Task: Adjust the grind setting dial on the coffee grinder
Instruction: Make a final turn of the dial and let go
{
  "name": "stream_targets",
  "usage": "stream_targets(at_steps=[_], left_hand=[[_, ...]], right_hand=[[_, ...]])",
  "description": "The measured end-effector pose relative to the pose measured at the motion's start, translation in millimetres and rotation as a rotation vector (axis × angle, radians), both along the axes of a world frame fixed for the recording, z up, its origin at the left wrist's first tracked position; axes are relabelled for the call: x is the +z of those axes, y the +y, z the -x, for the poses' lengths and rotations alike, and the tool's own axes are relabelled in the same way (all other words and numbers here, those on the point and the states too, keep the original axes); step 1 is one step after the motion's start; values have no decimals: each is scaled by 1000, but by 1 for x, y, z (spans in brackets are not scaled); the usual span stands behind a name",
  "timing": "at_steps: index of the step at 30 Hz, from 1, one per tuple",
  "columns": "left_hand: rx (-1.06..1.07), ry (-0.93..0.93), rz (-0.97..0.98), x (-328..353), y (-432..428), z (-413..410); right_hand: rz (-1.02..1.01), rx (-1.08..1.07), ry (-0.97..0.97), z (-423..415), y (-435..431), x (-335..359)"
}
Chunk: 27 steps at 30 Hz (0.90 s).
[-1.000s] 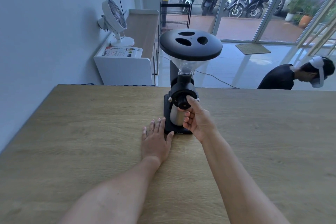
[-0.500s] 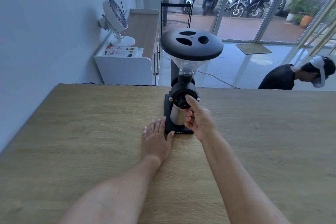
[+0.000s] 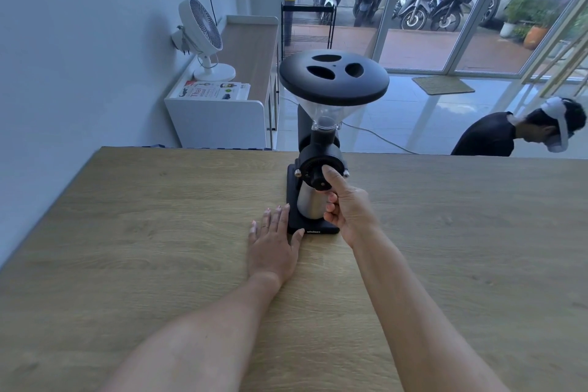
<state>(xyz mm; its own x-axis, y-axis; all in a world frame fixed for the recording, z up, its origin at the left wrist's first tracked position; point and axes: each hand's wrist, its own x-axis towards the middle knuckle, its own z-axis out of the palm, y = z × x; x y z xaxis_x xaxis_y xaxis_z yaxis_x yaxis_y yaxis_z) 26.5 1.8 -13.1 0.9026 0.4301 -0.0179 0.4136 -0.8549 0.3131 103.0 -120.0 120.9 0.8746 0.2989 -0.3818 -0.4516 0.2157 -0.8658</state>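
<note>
**Right thumb crept higher on the grind dial; left hand unmoved**

Shifted only slightly since a second ago: right hand (image 3: 345, 210) raised a touch, thumb now laid across the right face of the grind setting dial (image 3: 318, 174), other fingers curled under toward the dial's lower edge. Looks like a pinch on the dial's central knob, though the far fingertips hide behind the thumb, so cannot tell how firm. Suggests a small turn in progress, not finished; no readable marks on the dial to judge the setting.

Nearest, two bare forearms reaching forward over the wooden table (image 3: 127, 248). Left hand (image 3: 273, 242) flat on the wood, fingers spread and pressed down, thumb touching the front corner of the grinder's black base (image 3: 313, 227), likely bracing it against twist.

Next, the coffee grinder (image 3: 321, 149) upright near the table's far edge, dial facing the wearer. Steel grounds cup (image 3: 310, 202) under the dial, standing on the base; contents not visible. Above, clear hopper (image 3: 327, 113) appearing empty of beans, capped by a black lid (image 3: 334, 78) with three openings.

Farther off, a white desk fan (image 3: 203, 32) on a white cabinet by the left wall, and a person in a dark top (image 3: 490, 134) bent over beyond the table at right.
</note>
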Motion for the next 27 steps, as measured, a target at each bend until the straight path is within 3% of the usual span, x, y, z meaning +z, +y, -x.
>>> stream_targets(at_steps=[27], left_hand=[[0,2,-3,2,0,0]], right_hand=[[14,6,-17,-2,0,-1]])
